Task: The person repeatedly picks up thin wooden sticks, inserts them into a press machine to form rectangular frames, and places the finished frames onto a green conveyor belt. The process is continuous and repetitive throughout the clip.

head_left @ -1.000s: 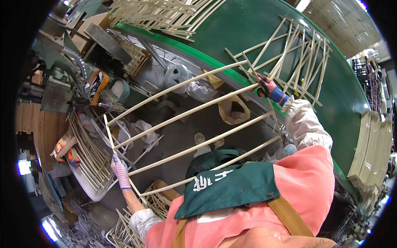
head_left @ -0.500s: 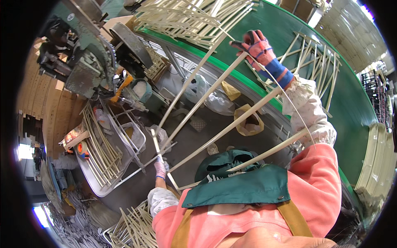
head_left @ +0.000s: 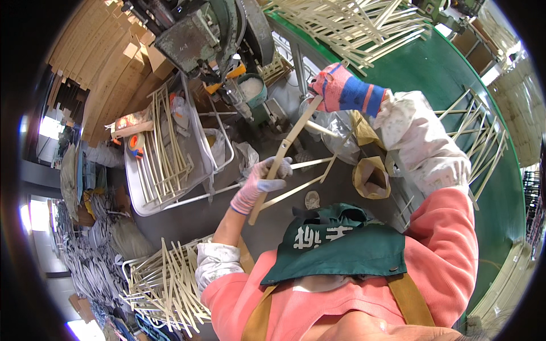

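My left hand [head_left: 261, 179], in a pink-and-white glove, is closed round the near strip of a pale wooden ladder-like frame [head_left: 290, 142]. At that strip's upper end my right hand [head_left: 341, 91], in a pink-and-blue glove, grips it; some of its fingers are hidden. The frame hangs tilted in front of me. Its rungs run from the near strip toward a second strip farther right, and parts of them are hidden by the hands.
A grey-green machine [head_left: 193, 37] stands at the upper left. Similar frames pile on the green conveyor [head_left: 409, 77]. A white tray [head_left: 153, 207] holds wooden strips and an orange tape roll [head_left: 135, 143]. More frames [head_left: 170, 278] fill a rack at lower left. An open yellow bag [head_left: 371, 179] stands below.
The frame has swung from being stretched wide across my front to edge-on, closer to the machine side. My left hand has risen, and my view has shifted left.
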Tool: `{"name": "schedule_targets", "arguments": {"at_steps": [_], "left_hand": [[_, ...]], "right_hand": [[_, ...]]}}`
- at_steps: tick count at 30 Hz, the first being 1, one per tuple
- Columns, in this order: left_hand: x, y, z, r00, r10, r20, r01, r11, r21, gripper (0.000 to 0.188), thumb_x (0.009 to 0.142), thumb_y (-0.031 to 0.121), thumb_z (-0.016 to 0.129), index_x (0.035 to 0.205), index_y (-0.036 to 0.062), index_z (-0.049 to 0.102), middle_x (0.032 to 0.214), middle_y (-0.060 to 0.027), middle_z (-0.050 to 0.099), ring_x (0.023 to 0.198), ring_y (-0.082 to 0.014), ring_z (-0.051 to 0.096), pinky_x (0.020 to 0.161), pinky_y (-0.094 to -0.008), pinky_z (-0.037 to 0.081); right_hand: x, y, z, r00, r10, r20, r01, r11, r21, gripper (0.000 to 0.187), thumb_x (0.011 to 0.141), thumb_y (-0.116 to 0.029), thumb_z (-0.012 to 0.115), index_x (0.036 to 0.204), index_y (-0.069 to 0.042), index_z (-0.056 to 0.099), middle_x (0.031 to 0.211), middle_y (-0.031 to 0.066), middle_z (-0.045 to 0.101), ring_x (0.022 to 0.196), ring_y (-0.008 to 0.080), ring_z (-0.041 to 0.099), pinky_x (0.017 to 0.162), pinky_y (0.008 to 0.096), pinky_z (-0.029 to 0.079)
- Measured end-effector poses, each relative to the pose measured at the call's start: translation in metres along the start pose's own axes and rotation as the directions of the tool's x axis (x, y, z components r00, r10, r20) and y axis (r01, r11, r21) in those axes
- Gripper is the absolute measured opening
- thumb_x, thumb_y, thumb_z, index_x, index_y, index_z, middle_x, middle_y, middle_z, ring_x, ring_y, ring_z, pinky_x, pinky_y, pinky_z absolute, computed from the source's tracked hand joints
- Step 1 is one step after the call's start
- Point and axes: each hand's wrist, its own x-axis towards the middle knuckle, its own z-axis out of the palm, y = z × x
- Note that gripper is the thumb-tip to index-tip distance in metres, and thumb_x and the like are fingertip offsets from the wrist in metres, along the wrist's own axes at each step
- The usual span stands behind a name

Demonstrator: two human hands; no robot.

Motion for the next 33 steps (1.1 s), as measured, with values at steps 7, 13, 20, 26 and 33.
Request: {"name": "schedule_targets", "arguments": {"at_steps": [7,13,20,26,33], "left_hand": [[0.016,-0.015,-0.011,0.993,-0.096,-0.071,0.085,0.986,-0.141,0.014,0.073,0.014,0.069,0.076,0.0063,0.058,0.075,-0.0028,0.057,0.077,-0.0147,0.052,0.091,-0.0333,0.039],[0.086,-0.049,0.009,0.806,-0.061,-0.589,-0.121,0.956,-0.266,0.018,0.086,0.018,0.059,0.089,-0.0002,0.061,0.081,-0.0048,0.062,0.065,-0.0096,0.052,0.064,-0.0225,0.042],[0.107,-0.090,0.011,0.878,0.437,-0.196,-0.326,0.845,0.424,0.098,0.065,0.037,0.079,0.140,0.0041,0.026,0.136,-0.0152,0.037,0.109,-0.0275,0.047,0.096,-0.0387,0.037],[0.175,-0.066,0.038,0.798,0.527,-0.293,-0.439,0.841,0.316,0.048,0.069,-0.005,0.075,0.112,0.0027,0.056,0.087,0.0003,0.057,0.080,-0.0072,0.053,0.070,-0.0199,0.048],[0.211,-0.050,0.105,0.783,0.598,0.170,-0.608,0.680,0.410,0.028,0.074,0.014,0.065,0.099,0.0075,0.057,0.091,-0.0083,0.062,0.085,-0.0255,0.060,0.072,-0.0378,0.046]], "right_hand": [[-0.007,0.024,-0.021,0.971,0.129,0.200,-0.157,0.978,0.134,0.037,0.064,-0.045,0.074,0.075,-0.012,0.063,0.070,0.0091,0.062,0.069,0.0302,0.061,0.061,0.0376,0.048],[-0.036,0.020,0.020,0.855,0.494,0.156,-0.510,0.747,0.428,0.045,0.063,-0.050,0.079,0.073,-0.008,0.063,0.060,0.0073,0.056,0.056,0.0214,0.059,0.054,0.0323,0.046],[-0.092,0.012,-0.021,0.780,0.568,0.261,-0.536,0.394,0.747,0.043,0.078,-0.041,0.072,0.069,0.000,0.061,0.055,-0.0059,0.044,0.053,0.0046,0.037,0.046,0.0242,0.029],[-0.132,-0.011,-0.076,0.713,0.672,0.200,-0.445,0.213,0.870,0.047,0.080,-0.050,0.064,0.071,-0.005,0.057,0.061,-0.0062,0.042,0.058,0.0036,0.035,0.050,0.0225,0.026],[-0.180,-0.033,-0.109,0.628,0.771,0.100,-0.409,0.217,0.886,0.040,0.078,-0.040,0.070,0.067,-0.003,0.059,0.054,-0.0096,0.035,0.054,0.0013,0.031,0.046,0.0236,0.020]]}}
